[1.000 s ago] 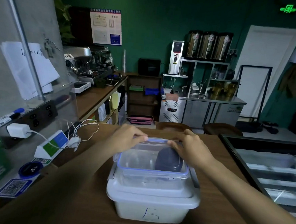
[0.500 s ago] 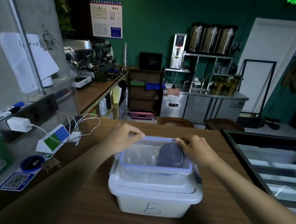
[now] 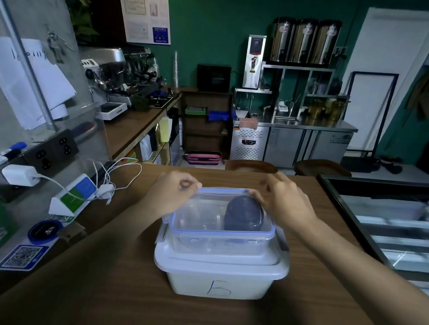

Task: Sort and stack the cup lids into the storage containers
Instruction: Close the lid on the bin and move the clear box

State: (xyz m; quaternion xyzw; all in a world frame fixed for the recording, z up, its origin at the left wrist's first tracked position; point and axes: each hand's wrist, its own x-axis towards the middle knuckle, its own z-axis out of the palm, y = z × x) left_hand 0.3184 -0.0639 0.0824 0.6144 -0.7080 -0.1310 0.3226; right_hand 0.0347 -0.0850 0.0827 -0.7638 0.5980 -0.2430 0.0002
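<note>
1. Reference object: the white bin (image 3: 221, 286) marked "B", standing on the wooden counter (image 3: 100, 293) and closed by its own white cover.

2. Stack: a clear container (image 3: 218, 243) sits directly on top of the white bin, inside the outline of the bin's cover. I judge this keeps both units in one footprint and gives a firm base for pressing down.

3. Contents: above the bin's right half, a stack of dark cup lids (image 3: 243, 214) stands inside the clear container. Above the left half lie clear cup lids (image 3: 200, 219), hard to count through the wall. The two kinds are kept apart, as sorting requires.

4. Closure: a blue-rimmed lid (image 3: 229, 236) covers the clear container.

5. Hands: the left hand (image 3: 171, 195) works at the lid corner over the bin's far-left side, fingers curled and thumb pinching the rim. The right hand (image 3: 281, 204) has its thumb on the far-right corner. Its fingers are blurred, so I cannot tell whether they clasp the rim.

6. Assessment: both hands work the far edge together, probably to seat or latch that side evenly. The latches there are hidden.
</note>
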